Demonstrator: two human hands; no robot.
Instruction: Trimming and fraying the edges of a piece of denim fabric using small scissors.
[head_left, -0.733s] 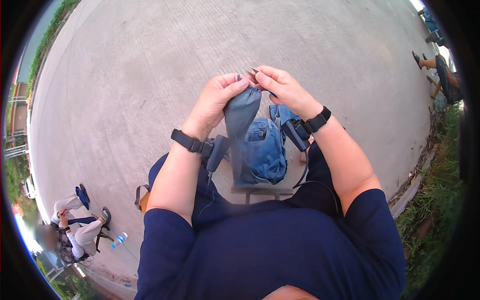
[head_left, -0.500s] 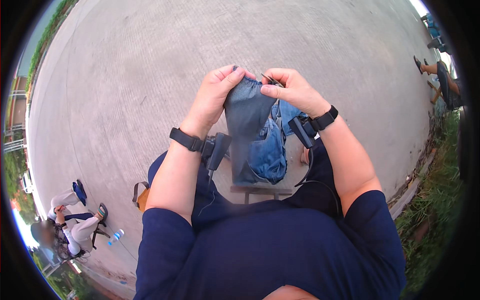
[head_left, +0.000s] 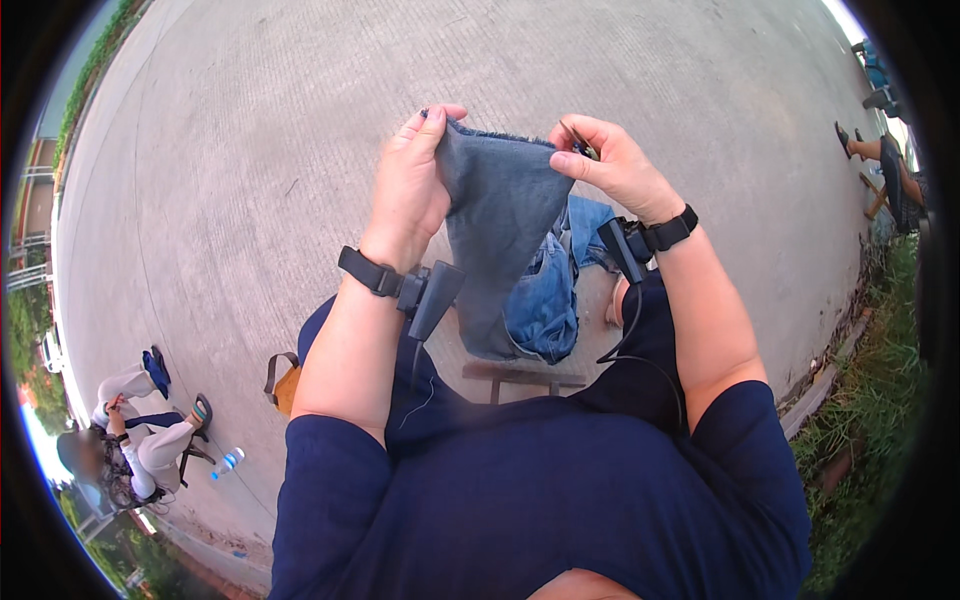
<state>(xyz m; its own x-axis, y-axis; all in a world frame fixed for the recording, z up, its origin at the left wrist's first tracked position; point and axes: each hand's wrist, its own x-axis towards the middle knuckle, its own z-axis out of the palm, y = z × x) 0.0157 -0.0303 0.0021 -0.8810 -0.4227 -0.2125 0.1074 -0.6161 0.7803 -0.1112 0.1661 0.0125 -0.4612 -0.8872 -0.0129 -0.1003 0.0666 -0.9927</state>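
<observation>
A piece of faded blue-grey denim [head_left: 505, 190] hangs between my two hands, its frayed upper edge drawn nearly straight. My left hand [head_left: 412, 165] pinches the left end of that edge between thumb and fingers. The right end is pinched by my right hand [head_left: 615, 165], which also holds a small, thin pointed tool [head_left: 573, 133]; its exact kind is hard to make out. Lower down, the cloth hangs toward my lap, beside crumpled blue jeans fabric [head_left: 545, 305]. Whether the two are one garment I cannot tell.
A wooden stool edge [head_left: 520, 376] shows between my legs. To the left are a tan bag [head_left: 286, 388], a water bottle [head_left: 228, 463] and a seated person [head_left: 130, 440]. Another person's legs [head_left: 865, 147] appear at far right, above a grassy verge [head_left: 865, 400].
My hands have moved apart and slightly farther out, the right one also to the right. The bunched denim edge between them is now stretched out.
</observation>
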